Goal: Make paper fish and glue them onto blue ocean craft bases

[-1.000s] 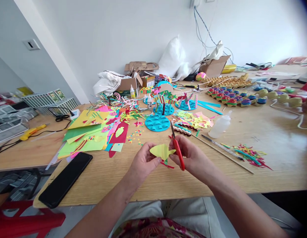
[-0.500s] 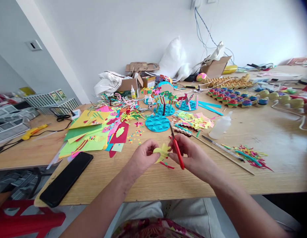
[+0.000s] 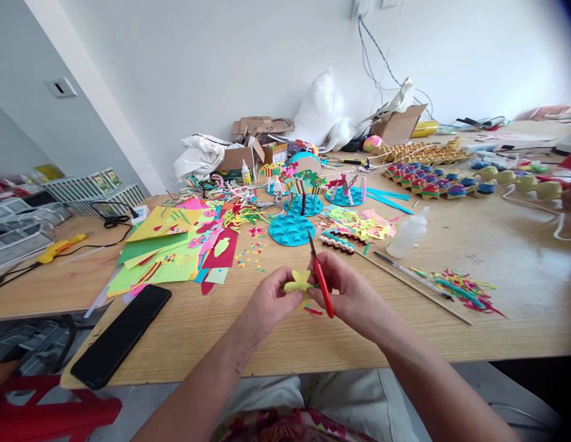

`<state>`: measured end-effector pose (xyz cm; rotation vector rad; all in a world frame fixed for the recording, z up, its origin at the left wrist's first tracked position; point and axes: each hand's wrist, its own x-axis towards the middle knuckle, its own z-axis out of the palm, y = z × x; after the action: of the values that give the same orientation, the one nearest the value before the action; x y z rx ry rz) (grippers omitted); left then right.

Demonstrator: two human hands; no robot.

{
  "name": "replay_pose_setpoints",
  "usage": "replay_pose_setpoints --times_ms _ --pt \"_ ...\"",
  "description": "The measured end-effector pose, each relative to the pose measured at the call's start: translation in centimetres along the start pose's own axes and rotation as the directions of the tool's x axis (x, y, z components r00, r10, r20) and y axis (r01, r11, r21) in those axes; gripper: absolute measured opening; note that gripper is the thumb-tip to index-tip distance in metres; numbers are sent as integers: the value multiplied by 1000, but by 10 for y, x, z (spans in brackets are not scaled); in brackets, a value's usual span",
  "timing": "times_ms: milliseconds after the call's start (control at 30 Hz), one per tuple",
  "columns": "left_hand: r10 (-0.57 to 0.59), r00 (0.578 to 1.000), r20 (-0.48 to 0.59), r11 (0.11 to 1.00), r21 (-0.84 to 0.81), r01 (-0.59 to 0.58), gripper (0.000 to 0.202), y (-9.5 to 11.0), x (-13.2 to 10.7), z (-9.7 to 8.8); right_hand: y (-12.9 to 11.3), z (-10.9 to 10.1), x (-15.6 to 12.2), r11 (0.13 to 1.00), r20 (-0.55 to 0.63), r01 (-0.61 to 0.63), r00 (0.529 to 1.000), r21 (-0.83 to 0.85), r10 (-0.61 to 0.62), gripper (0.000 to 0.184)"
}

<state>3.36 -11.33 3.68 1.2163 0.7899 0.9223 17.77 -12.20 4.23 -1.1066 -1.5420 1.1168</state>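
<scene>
My left hand [image 3: 277,299] pinches a yellow paper cutout [image 3: 298,282] with rounded lobes, held just above the table. Red-handled scissors [image 3: 323,285] rest in my right hand [image 3: 344,288], their dark blades pointing up and away from me. The fingertips of that hand also touch the cutout's right edge. Below the hands lie small red paper scraps [image 3: 313,311]. Beyond the scissors' tip sits a round blue scalloped base [image 3: 291,230].
Coloured paper sheets [image 3: 161,267] and a black phone [image 3: 122,336] lie left. A clear squeeze bottle [image 3: 409,233], a wooden stick [image 3: 419,291] and tangled coloured strips [image 3: 470,291] are right. Decorated blue pieces [image 3: 304,199] and painted egg-carton cups [image 3: 437,178] stand farther back.
The yellow cutout has turned in my fingers, its lobes now pointing more upward. Both hands stay close together, and the scissors have shifted slightly left and stand more upright.
</scene>
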Motion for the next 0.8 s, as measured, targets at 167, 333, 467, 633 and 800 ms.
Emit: replay_pose_setpoints --times_ms 167,333,467,633,800 --pt "-9 1000 -22 1000 -2 9 15 -5 3 -2 1 4 -2 999 -51 34 998 -12 -35 18" --pt "-29 987 -157 962 -274 -15 18 -8 -2 -2 14 7 -22 996 -172 22 985 -81 -35 16" --pt "-51 977 -207 888 -456 -50 17 -8 -5 4 27 16 -40 989 -102 -50 994 -141 36 26" --pt "-45 960 -277 835 -538 -116 20 -10 -2 13 27 25 -48 980 -60 -86 995 -180 77 31" --pt "-30 948 -318 849 -509 -144 20 -13 -1 14 25 25 -50 982 -33 -141 990 -125 138 37"
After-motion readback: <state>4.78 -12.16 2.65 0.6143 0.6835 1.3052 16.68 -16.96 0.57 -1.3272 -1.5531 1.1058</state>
